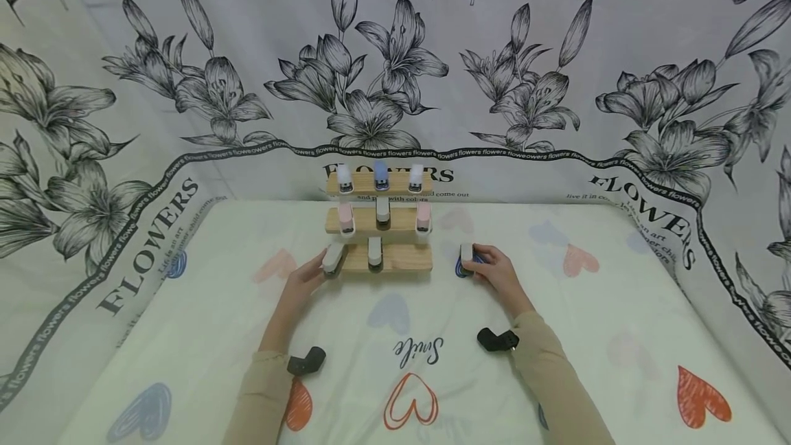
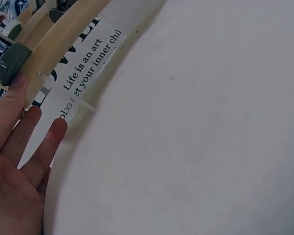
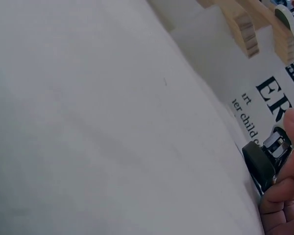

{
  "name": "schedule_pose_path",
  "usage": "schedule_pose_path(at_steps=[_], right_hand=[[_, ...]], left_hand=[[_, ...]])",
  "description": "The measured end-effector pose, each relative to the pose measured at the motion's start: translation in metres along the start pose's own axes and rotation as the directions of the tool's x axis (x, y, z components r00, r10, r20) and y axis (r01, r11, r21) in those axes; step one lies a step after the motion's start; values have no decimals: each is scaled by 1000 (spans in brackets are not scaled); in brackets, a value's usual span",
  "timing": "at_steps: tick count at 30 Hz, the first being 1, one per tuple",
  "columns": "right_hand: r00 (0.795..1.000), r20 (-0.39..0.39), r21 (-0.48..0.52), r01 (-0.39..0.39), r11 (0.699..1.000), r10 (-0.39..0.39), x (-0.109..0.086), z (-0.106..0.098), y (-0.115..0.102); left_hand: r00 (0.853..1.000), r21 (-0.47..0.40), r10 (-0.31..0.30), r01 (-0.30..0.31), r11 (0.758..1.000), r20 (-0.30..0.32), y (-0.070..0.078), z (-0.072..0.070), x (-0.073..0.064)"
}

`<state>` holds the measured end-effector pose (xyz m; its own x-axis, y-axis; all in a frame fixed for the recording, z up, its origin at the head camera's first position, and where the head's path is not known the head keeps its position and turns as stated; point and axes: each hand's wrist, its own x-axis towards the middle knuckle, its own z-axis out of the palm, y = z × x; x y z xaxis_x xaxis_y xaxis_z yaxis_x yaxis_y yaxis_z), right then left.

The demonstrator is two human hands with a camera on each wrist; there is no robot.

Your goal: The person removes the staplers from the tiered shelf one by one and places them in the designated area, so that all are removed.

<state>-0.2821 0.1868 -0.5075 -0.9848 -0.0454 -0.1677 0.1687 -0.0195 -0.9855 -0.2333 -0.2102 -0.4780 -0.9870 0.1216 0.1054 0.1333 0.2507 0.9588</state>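
In the head view, my left hand (image 1: 304, 279) grips a small stapler (image 1: 334, 258) with a pale top and dark base, set at a slant at the left end of the rack's front step. The left wrist view shows a fingertip against the dark base of this stapler (image 2: 12, 63), the other fingers extended below it. Right of the rack, my right hand (image 1: 496, 273) pinches another pale stapler (image 1: 467, 253) between thumb and fingers, low over the cloth. Its metal front and dark base show in the right wrist view beside my curled fingers (image 3: 279, 196).
A stepped wooden rack (image 1: 404, 259) stands at the back middle. Its steps bear several small staplers, among them a blue one (image 1: 381, 176) and a pink one (image 1: 423, 217). The table cloth (image 1: 346, 335) has printed hearts; a flowered curtain (image 1: 556, 177) hangs behind.
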Motion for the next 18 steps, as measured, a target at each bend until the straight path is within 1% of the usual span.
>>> schedule_pose_path(at_steps=[2, 6, 9, 12, 15, 18], right_hand=[[1000, 4, 14, -7, 1000, 7, 0, 0, 1], [1000, 24, 50, -20, 999, 19, -1, -1, 2], [999, 42, 83, -21, 996, 18, -2, -2, 3], [998, 58, 91, -3, 996, -2, -3, -2, 4], [996, 76, 76, 33, 997, -39, -3, -3, 4], [991, 107, 49, 73, 996, -78, -4, -5, 5]], left_hand=[[1000, 5, 4, -4, 1000, 0, -1, 0, 0], [1000, -18, 20, -20, 1000, 8, -2, -1, -1], [1000, -36, 21, -21, 999, 11, -7, -2, 1], [1000, -32, 6, -6, 999, 7, -16, -3, 4], [1000, -17, -7, 7, 1000, -1, -25, -4, 8], [1000, -5, 3, -3, 1000, -5, -28, -3, 9]])
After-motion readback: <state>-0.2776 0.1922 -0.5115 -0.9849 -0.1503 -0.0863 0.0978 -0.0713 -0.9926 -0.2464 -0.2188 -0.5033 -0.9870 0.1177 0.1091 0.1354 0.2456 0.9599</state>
